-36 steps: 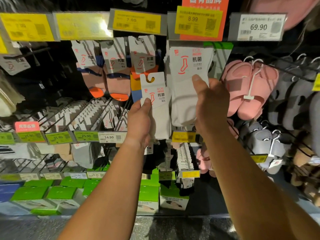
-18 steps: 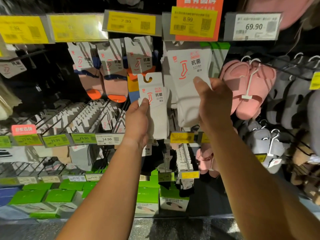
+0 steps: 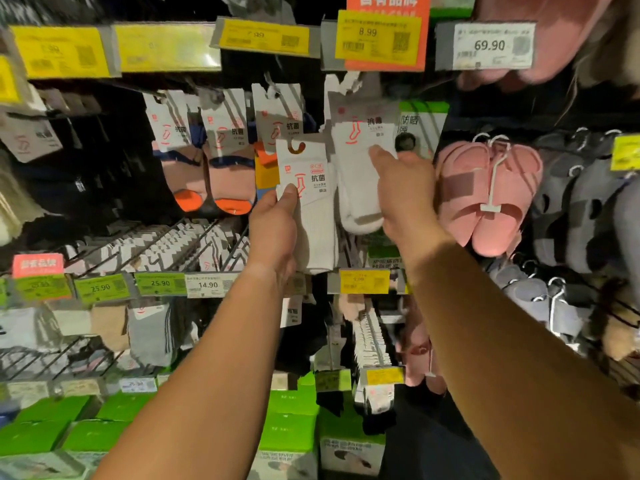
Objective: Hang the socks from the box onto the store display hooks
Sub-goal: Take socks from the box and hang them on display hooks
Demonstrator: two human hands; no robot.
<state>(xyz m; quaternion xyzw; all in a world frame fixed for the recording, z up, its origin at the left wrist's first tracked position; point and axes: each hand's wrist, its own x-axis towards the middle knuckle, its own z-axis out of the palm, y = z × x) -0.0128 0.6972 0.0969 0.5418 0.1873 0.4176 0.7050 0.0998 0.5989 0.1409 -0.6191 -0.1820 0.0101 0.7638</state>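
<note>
Both hands have barely shifted: the left hand [image 3: 273,226] grips the white sock pack [image 3: 308,199] (unhung, centre frame) while the right hand [image 3: 403,192] pinches the hanging pack [image 3: 360,161].

We see a store display rack [image 3: 221,244] of wire hooks: white sock packs [image 3: 360,140] hang beside pink slippers [image 3: 485,195], with yellow price tags [image 3: 377,38] reading 8.99 above.

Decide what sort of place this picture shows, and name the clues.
Most likely a shop's sock and slipper aisle: price tags line the shelf edges, packaged socks hang on hooks, and pink slippers hang beside them.
</note>
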